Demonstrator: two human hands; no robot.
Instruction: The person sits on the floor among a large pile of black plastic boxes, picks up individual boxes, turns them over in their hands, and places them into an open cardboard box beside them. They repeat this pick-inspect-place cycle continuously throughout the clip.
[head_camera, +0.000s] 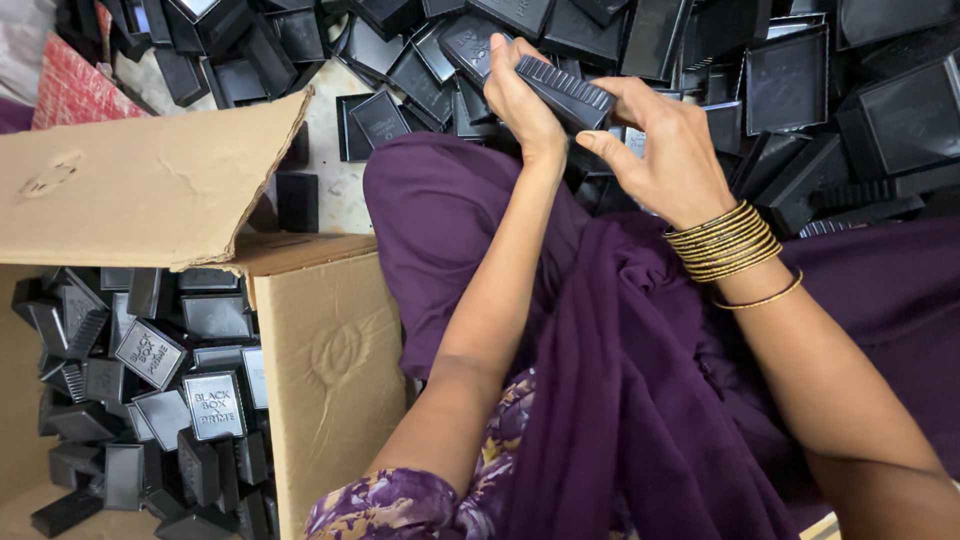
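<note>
1. Nearest the camera, purple cloth (640, 400) is draped over the lap, and both forearms are stretched across it toward the grip.
2. Below and to the left of the grip, an open cardboard box (330, 360) is seen, filled with small black boxes (150, 400); several carry a square lid label with pale lettering on black. One brown flap (140, 180) is raised over it.
3. A stack of gold bangles (725, 242) is worn at the right wrist, just below the grip.
4. A black ribbed box (565, 92) is held between both hands, tilted down to the right. The left hand (520, 100) is closed around its left end; the right hand (665, 145) is closed on its right end, thumb beneath.
5. Beyond and around the grip, a loose heap of black box parts (800, 80) is spread over the floor.
6. Far to the left of the grip, red patterned fabric (75, 90) is visible.
</note>
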